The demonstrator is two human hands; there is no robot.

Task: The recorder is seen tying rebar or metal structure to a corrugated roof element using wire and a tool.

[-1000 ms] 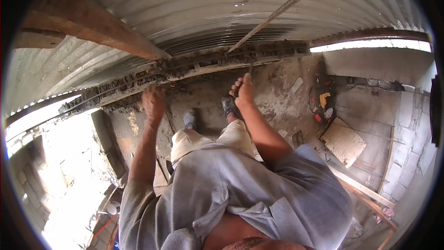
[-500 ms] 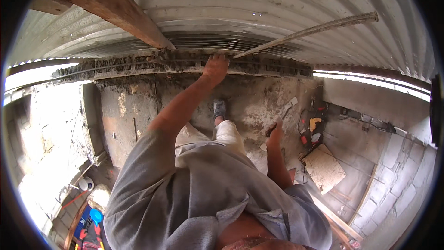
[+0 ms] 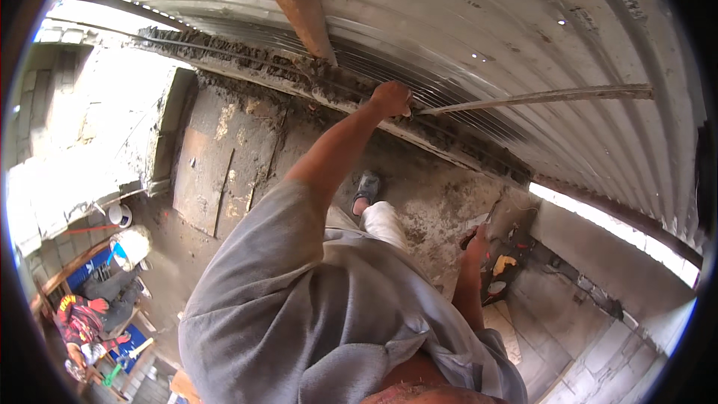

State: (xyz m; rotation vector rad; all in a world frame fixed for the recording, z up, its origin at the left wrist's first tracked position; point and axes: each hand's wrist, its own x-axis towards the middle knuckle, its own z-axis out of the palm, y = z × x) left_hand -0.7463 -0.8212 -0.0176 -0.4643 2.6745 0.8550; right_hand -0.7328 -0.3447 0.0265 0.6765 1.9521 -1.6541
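My left hand [image 3: 391, 99] is raised to the mortar-crusted beam [image 3: 348, 97] just under the metal roof. Its fingers are curled closed at the top of the beam, and what lies inside them is hidden. Lower down on the right, my right hand [image 3: 474, 242] is closed round the dark handle of a trowel [image 3: 479, 221]. The trowel's blade is seen nearly edge-on against the plastered wall [image 3: 426, 194].
A wooden post [image 3: 303, 7] and a thin slanting stick [image 3: 546, 97] meet the beam near my left hand. Corrugated sheets [image 3: 449, 22] hang low overhead. Below left, another person [image 3: 86, 322] sits near a white bucket [image 3: 131, 247]. Tools, including a yellow one [image 3: 505, 264], lie at right.
The view has turned, so the beam now slants down to the right and the other person shows more fully. My left hand stays at the beam; the trowel blade is now seen more edge-on.
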